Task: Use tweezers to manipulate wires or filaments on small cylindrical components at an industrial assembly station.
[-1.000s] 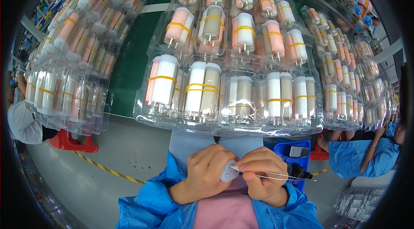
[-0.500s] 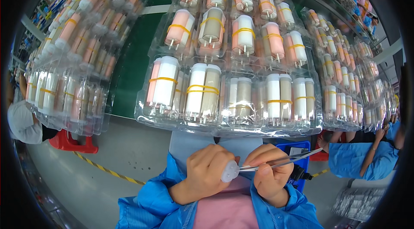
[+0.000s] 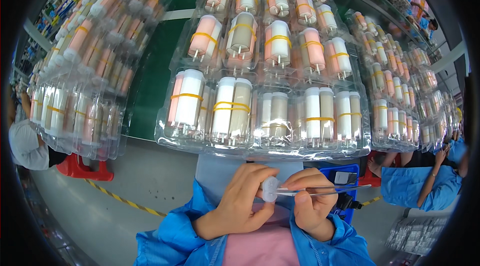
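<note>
My left hand [image 3: 234,205] grips a translucent whitish round-ended piece [image 3: 270,189] between thumb and fingers in front of my chest. Small marks or holes dot its end face, which is turned to the right. The rest of the piece is hidden by the fingers. In my right hand [image 3: 316,206] is a pair of metal tweezers [image 3: 345,187], pinched between thumb and fingers. The tips point left and reach the end face of the piece; whether they grasp anything there is too small to tell.
Before me on a green table [image 3: 155,73], clear plastic trays [image 3: 210,150] hold pink, white and grey cylinders banded in yellow. More loaded trays stand left and right. A blue crate [image 3: 345,168] is beside my right hand, a red stool [image 3: 85,168] at left. Co-workers sit on both sides.
My left hand has turned and its fingers have loosened a little, tilting the round piece's face and lifting it slightly. The tweezers have swung nearer to level.
</note>
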`<action>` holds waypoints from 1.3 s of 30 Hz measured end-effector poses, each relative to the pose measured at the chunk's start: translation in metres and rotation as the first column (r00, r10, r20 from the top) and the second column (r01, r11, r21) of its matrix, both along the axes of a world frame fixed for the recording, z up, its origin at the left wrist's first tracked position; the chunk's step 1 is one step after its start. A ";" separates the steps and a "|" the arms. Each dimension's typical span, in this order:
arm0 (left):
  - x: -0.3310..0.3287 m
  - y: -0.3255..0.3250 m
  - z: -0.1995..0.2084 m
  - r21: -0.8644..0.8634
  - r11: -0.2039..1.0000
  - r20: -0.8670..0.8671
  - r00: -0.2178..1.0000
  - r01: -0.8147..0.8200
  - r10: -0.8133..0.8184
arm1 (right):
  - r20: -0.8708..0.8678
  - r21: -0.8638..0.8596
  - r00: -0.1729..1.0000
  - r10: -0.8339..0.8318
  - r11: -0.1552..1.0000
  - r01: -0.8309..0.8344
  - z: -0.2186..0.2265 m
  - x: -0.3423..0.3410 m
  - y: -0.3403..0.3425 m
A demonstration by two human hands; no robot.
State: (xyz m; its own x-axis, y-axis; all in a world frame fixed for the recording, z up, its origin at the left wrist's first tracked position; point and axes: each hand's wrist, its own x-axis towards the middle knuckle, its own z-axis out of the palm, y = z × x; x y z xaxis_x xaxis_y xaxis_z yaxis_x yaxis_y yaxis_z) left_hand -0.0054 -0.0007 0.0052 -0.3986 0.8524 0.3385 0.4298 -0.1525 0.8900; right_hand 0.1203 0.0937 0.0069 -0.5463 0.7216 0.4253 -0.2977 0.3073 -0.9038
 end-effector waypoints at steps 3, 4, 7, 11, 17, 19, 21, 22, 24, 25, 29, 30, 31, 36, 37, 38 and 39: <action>-0.007 0.002 -0.005 0.003 0.999 -0.105 0.993 0.048 -0.047 | 0.032 -0.053 0.999 0.018 0.998 -0.017 0.005 -0.001 -0.002; -0.009 0.002 -0.006 0.008 0.998 -0.179 0.982 0.054 -0.052 | 0.037 -0.050 0.998 0.042 0.998 -0.040 0.004 -0.001 -0.002; 0.002 -0.004 -0.020 -0.040 0.995 0.221 0.972 0.096 -0.085 | 0.038 -0.023 0.990 0.134 0.991 -0.133 0.003 0.000 0.001; 0.005 -0.006 -0.012 -0.193 0.972 0.369 0.928 0.130 -0.051 | 0.012 -0.009 0.982 0.189 0.982 -0.189 0.005 -0.003 0.003; 0.001 0.000 -0.015 -0.018 1.000 0.046 0.999 0.003 -0.002 | 0.087 0.019 0.984 0.158 0.987 -0.160 0.012 0.000 -0.002; 0.003 0.001 -0.012 0.000 0.999 0.021 0.999 -0.049 0.049 | 0.116 0.031 0.979 0.167 0.985 -0.171 0.013 -0.001 -0.003; 0.002 0.001 -0.013 0.006 0.998 -0.008 0.998 -0.063 0.063 | 0.135 0.027 0.979 0.151 0.987 -0.156 0.013 -0.003 -0.003; 0.002 0.001 -0.014 0.009 0.997 -0.022 0.997 -0.071 0.071 | 0.135 0.025 0.980 0.149 0.988 -0.153 0.014 -0.003 -0.003; 0.002 0.000 -0.015 0.012 0.997 -0.031 0.997 -0.077 0.077 | 0.134 0.020 0.980 0.144 0.989 -0.148 0.014 -0.005 -0.004; 0.002 0.001 -0.015 0.014 0.997 -0.037 0.996 -0.079 0.080 | 0.137 0.021 0.980 0.145 0.989 -0.149 0.014 -0.005 -0.004; 0.002 0.001 -0.014 0.016 0.997 -0.050 0.995 -0.081 0.082 | 0.141 0.022 0.979 0.146 0.988 -0.150 0.014 -0.005 -0.004; 0.001 0.001 -0.013 0.017 0.997 -0.052 0.995 -0.081 0.081 | 0.140 0.023 0.979 0.145 0.988 -0.150 0.014 -0.005 -0.004; 0.001 0.001 -0.012 0.019 0.997 -0.055 0.995 -0.080 0.081 | 0.143 0.025 0.979 0.145 0.988 -0.150 0.014 -0.005 -0.004; 0.001 0.000 -0.014 0.009 0.996 -0.069 0.994 -0.084 0.085 | 0.155 0.041 0.979 0.135 0.989 -0.143 0.013 -0.005 -0.005; 0.001 0.000 -0.014 0.005 0.996 -0.073 0.994 -0.087 0.087 | 0.153 0.044 0.979 0.134 0.989 -0.142 0.013 -0.004 -0.005; 0.001 0.000 -0.014 0.007 0.996 -0.076 0.993 -0.087 0.088 | 0.150 0.047 0.980 0.133 0.989 -0.141 0.013 -0.004 -0.005; 0.001 0.000 -0.013 0.009 0.996 -0.078 0.993 -0.088 0.088 | 0.148 0.049 0.980 0.131 0.989 -0.140 0.013 -0.004 -0.005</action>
State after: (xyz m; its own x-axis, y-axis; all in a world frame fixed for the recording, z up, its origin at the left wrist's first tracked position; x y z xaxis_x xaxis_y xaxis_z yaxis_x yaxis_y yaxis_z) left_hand -0.0043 -0.0004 -0.0081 -0.4441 0.8132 0.3763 0.5103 -0.1156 0.8522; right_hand 0.1159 0.0890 0.0195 -0.6961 0.6125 0.3744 -0.2079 0.3272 -0.9218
